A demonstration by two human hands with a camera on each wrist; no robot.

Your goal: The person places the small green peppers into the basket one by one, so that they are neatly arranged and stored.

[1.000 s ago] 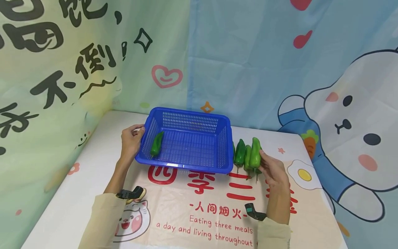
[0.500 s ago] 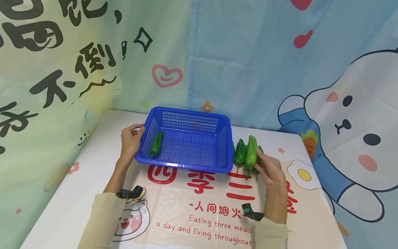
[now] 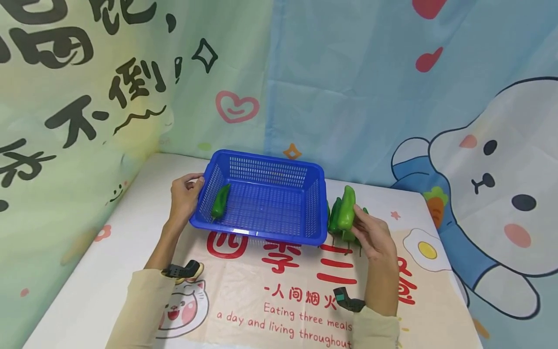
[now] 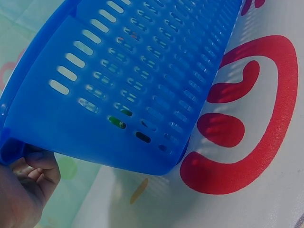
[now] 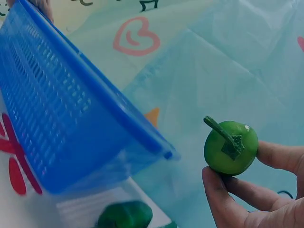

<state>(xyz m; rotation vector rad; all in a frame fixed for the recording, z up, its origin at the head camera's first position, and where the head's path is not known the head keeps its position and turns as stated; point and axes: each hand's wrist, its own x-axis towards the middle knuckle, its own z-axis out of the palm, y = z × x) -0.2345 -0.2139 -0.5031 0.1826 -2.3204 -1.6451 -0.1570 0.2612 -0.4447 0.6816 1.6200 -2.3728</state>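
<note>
The fingers (image 5: 280, 154) of the right hand (image 3: 376, 236) pinch a light green pepper (image 3: 347, 208) at its side, thumb opposite, with the stem pointing toward the person. This pepper is held up in the head view in front of several other peppers (image 3: 335, 215), which lie on the surface (image 3: 87, 295) just beside the right wall of a blue basket (image 3: 261, 234). The left hand (image 3: 185, 196) holds the basket's left rim, its fingers curled at the edge. Inside, a single dark green pepper (image 3: 220, 201) lies near the left wall. Red lettering (image 3: 281, 261) is printed on the near side, and a cartoon rabbit (image 3: 501, 213) shows on the cloth behind.
</note>
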